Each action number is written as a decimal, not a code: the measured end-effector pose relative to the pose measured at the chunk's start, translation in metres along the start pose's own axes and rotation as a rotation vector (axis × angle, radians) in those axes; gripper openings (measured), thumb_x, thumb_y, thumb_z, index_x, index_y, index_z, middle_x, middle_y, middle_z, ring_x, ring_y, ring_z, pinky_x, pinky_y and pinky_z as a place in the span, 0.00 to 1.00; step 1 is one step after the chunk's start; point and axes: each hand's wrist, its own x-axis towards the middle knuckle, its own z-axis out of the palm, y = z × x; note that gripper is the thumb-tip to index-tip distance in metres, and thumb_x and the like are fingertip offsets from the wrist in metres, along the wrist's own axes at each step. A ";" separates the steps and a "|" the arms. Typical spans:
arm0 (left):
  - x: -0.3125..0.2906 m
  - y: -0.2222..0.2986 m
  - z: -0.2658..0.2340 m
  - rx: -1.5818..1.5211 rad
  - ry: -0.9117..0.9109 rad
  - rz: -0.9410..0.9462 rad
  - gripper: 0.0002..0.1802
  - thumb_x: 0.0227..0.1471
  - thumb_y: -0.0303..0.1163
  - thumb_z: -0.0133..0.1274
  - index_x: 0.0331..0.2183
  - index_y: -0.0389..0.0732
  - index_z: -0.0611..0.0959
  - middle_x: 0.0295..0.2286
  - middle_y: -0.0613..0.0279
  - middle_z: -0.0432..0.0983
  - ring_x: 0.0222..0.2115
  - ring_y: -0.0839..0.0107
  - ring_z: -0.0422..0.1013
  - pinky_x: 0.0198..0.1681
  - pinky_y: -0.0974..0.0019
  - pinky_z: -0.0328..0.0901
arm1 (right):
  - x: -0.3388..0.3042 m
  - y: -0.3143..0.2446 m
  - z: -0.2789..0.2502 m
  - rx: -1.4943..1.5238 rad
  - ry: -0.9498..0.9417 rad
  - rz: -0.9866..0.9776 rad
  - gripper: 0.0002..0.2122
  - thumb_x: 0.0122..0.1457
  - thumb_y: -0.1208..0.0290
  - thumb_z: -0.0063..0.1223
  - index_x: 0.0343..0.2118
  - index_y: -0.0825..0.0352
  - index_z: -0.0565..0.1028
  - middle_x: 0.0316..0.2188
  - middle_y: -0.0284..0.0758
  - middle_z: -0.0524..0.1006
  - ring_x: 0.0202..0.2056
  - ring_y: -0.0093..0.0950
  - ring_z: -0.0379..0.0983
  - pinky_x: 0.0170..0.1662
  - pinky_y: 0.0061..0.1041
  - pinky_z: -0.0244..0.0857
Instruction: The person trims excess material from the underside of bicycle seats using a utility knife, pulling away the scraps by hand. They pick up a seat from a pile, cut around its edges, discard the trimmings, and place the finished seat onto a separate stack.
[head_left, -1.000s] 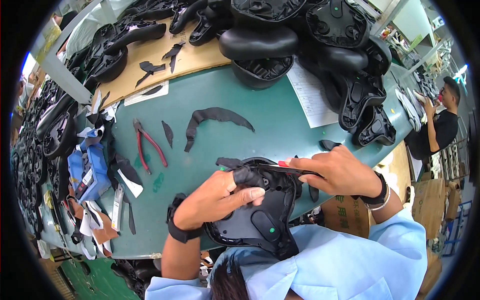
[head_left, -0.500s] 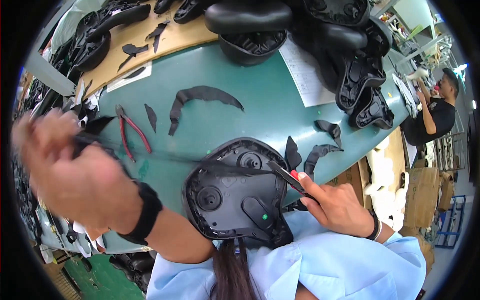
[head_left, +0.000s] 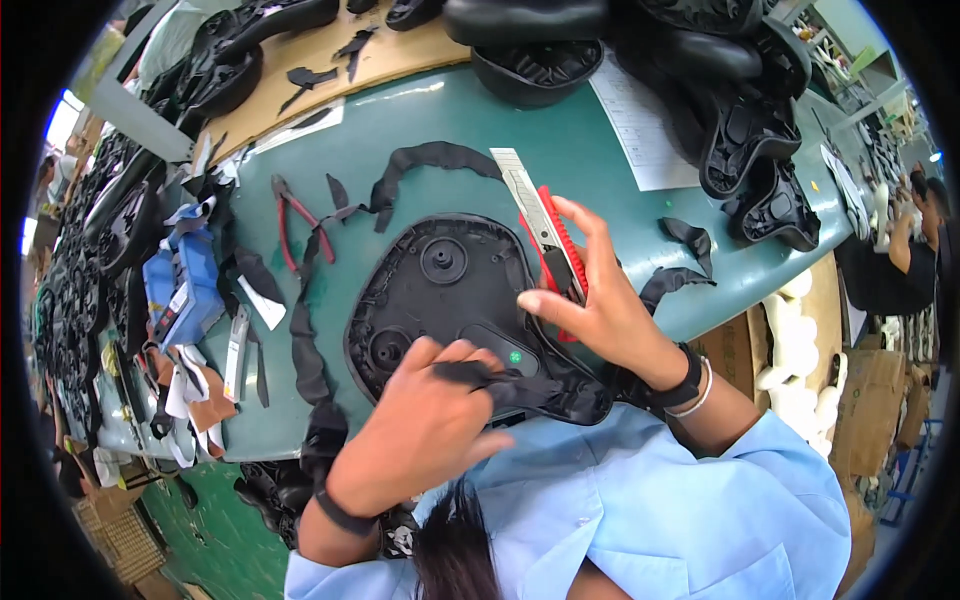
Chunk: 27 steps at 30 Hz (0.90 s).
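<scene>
A black saddle (head_left: 440,292) lies underside up in front of me, its narrow end toward the lower right near my shirt. At that end, my left hand (head_left: 425,430) grips a strip of black cover material (head_left: 525,390), which runs along the saddle's rim. My right hand (head_left: 610,300) holds a red snap-off utility knife (head_left: 550,235) beside the saddle's right side, with its long blade out and pointing up and away. Another long black strip (head_left: 308,350) lies on the table just left of the saddle.
Red-handled pliers (head_left: 299,225) and a curved black offcut (head_left: 430,155) lie on the green table (head_left: 400,110). To the left are a blue box (head_left: 185,290) and a second cutter (head_left: 236,352). More saddles (head_left: 735,150) and a paper sheet (head_left: 645,125) occupy the far side. A co-worker (head_left: 890,265) is at right.
My left hand has come back from the far left to the saddle's narrow end. The strip stretched across the saddle is gone from there. The knife has swung upright, away from the saddle.
</scene>
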 end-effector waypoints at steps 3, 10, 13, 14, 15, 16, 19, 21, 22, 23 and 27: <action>0.017 -0.030 0.012 -0.090 -0.035 0.049 0.18 0.36 0.40 0.63 0.18 0.33 0.79 0.31 0.51 0.75 0.36 0.57 0.70 0.36 0.60 0.61 | -0.001 -0.018 -0.009 0.195 -0.052 0.300 0.32 0.55 0.68 0.57 0.60 0.63 0.52 0.35 0.38 0.74 0.30 0.28 0.73 0.38 0.28 0.68; 0.056 -0.045 -0.011 -0.233 -0.297 -0.195 0.20 0.34 0.39 0.65 0.18 0.30 0.76 0.18 0.46 0.72 0.25 0.49 0.72 0.27 0.54 0.64 | -0.061 -0.009 -0.058 -0.470 -0.298 -0.388 0.22 0.48 0.74 0.57 0.50 0.55 0.74 0.17 0.31 0.70 0.18 0.27 0.69 0.19 0.24 0.61; 0.061 -0.054 -0.010 -0.307 -0.260 -0.148 0.25 0.33 0.37 0.67 0.14 0.29 0.70 0.13 0.46 0.64 0.14 0.55 0.62 0.21 0.59 0.58 | -0.056 -0.015 -0.046 -0.678 -0.389 -0.487 0.24 0.47 0.73 0.56 0.51 0.50 0.72 0.15 0.29 0.65 0.16 0.25 0.66 0.17 0.27 0.59; 0.063 -0.055 -0.011 -0.345 -0.282 -0.202 0.22 0.34 0.37 0.65 0.16 0.29 0.72 0.15 0.45 0.67 0.17 0.53 0.65 0.23 0.58 0.61 | -0.050 -0.020 -0.041 -0.785 -0.412 -0.509 0.24 0.48 0.74 0.58 0.50 0.51 0.72 0.17 0.30 0.68 0.16 0.26 0.67 0.16 0.25 0.58; 0.064 -0.056 -0.011 -0.383 -0.304 -0.257 0.20 0.34 0.36 0.64 0.17 0.28 0.75 0.17 0.44 0.70 0.20 0.50 0.69 0.25 0.58 0.63 | -0.048 -0.023 -0.036 -0.783 -0.414 -0.509 0.24 0.48 0.74 0.58 0.50 0.51 0.72 0.17 0.30 0.68 0.16 0.26 0.67 0.16 0.25 0.58; 0.063 -0.054 -0.010 -0.357 -0.270 -0.222 0.20 0.35 0.36 0.63 0.17 0.28 0.74 0.16 0.44 0.69 0.18 0.52 0.69 0.24 0.59 0.62 | -0.045 -0.024 -0.034 -0.822 -0.473 -0.521 0.25 0.48 0.74 0.58 0.52 0.51 0.70 0.17 0.30 0.66 0.15 0.26 0.66 0.15 0.25 0.58; 0.062 -0.060 -0.006 -0.343 -0.261 -0.198 0.20 0.35 0.37 0.63 0.17 0.28 0.74 0.17 0.44 0.69 0.19 0.53 0.69 0.25 0.59 0.62 | -0.044 -0.025 -0.035 -0.855 -0.578 -0.490 0.28 0.50 0.76 0.56 0.56 0.51 0.66 0.16 0.31 0.62 0.14 0.27 0.64 0.15 0.26 0.56; 0.060 -0.061 -0.006 -0.422 -0.282 -0.196 0.20 0.35 0.38 0.63 0.17 0.29 0.75 0.17 0.44 0.70 0.19 0.52 0.70 0.25 0.58 0.63 | -0.046 -0.020 -0.041 -0.723 -0.579 -0.411 0.25 0.50 0.74 0.56 0.54 0.55 0.68 0.17 0.32 0.65 0.14 0.29 0.64 0.16 0.27 0.57; 0.060 -0.061 -0.008 -0.490 -0.300 -0.194 0.20 0.35 0.38 0.64 0.17 0.30 0.76 0.17 0.45 0.70 0.20 0.52 0.70 0.25 0.57 0.63 | -0.049 -0.015 -0.046 -0.724 -0.579 -0.415 0.25 0.50 0.74 0.56 0.54 0.55 0.68 0.17 0.32 0.65 0.14 0.29 0.64 0.16 0.27 0.57; 0.055 -0.063 -0.004 -0.492 -0.300 -0.199 0.20 0.35 0.38 0.64 0.17 0.30 0.76 0.17 0.45 0.70 0.20 0.52 0.70 0.25 0.57 0.63 | -0.055 -0.008 -0.052 -0.500 -0.472 -0.434 0.23 0.51 0.72 0.57 0.53 0.55 0.69 0.18 0.32 0.67 0.15 0.28 0.66 0.16 0.26 0.58; 0.042 -0.047 0.000 -0.116 -0.144 0.178 0.20 0.32 0.41 0.65 0.18 0.33 0.78 0.17 0.49 0.72 0.23 0.52 0.73 0.26 0.54 0.65 | -0.063 -0.001 -0.064 -0.388 -0.372 -0.429 0.21 0.50 0.68 0.60 0.49 0.58 0.74 0.21 0.30 0.71 0.16 0.25 0.67 0.16 0.22 0.58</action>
